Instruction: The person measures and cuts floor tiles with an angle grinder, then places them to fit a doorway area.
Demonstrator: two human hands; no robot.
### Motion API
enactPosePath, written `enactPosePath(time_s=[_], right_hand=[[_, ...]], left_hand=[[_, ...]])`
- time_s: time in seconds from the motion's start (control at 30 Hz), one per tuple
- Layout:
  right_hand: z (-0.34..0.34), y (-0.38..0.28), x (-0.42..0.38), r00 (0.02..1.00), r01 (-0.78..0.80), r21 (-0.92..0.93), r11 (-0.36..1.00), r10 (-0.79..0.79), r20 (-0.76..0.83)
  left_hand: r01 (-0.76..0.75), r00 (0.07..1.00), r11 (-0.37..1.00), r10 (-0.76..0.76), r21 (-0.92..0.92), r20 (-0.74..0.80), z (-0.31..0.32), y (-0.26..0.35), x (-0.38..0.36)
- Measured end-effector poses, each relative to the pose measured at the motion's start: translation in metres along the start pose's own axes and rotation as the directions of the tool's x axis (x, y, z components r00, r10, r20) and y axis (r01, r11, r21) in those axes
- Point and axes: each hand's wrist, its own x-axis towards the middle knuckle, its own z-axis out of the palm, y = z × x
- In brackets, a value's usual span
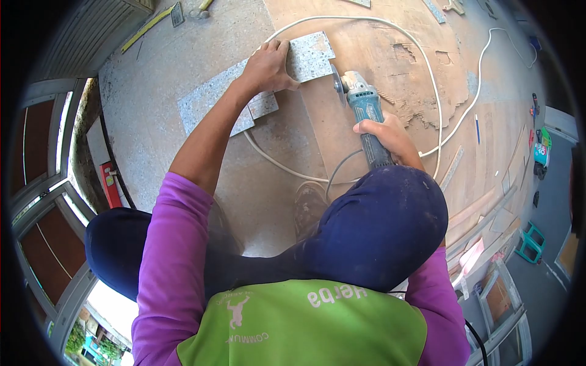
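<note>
My left hand grips a speckled grey-white tile piece, thumb at its lower edge and fingers over the top. The piece has a small notch at its right edge. Under my left forearm lies more speckled tile, with a cut corner near the wrist. My right hand is wrapped round the body of a blue-grey angle grinder. The grinder's disc stands edge-on right beside the tile's right end; whether they touch is unclear.
White cable loops around the grinder over a worn plywood sheet. Blue pencil lies right. Red level and a yellow tool lie left. A green stool and wood strips are at the lower right.
</note>
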Motion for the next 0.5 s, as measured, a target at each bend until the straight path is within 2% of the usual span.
enactPosePath(time_s=[0.1,0.2,0.5], right_hand=[[0.002,-0.004,0.0,1.0,0.004,0.003,1.0,-0.004,0.0],[0.002,-0.007,0.001,1.0,-0.003,0.019,1.0,0.003,0.015],[0.001,-0.013,0.0,0.998,-0.045,0.055,0.997,0.042,0.043]], left_hand=[[-0.024,0.999,1.0,0.024,0.011,-0.034,0.001,0.001,-0.003],[0.022,0.991,1.0,-0.021,-0.01,0.134,-0.009,0.004,-0.001],[0.035,0.99,0.999,-0.031,-0.022,0.134,-0.011,0.006,-0.002]])
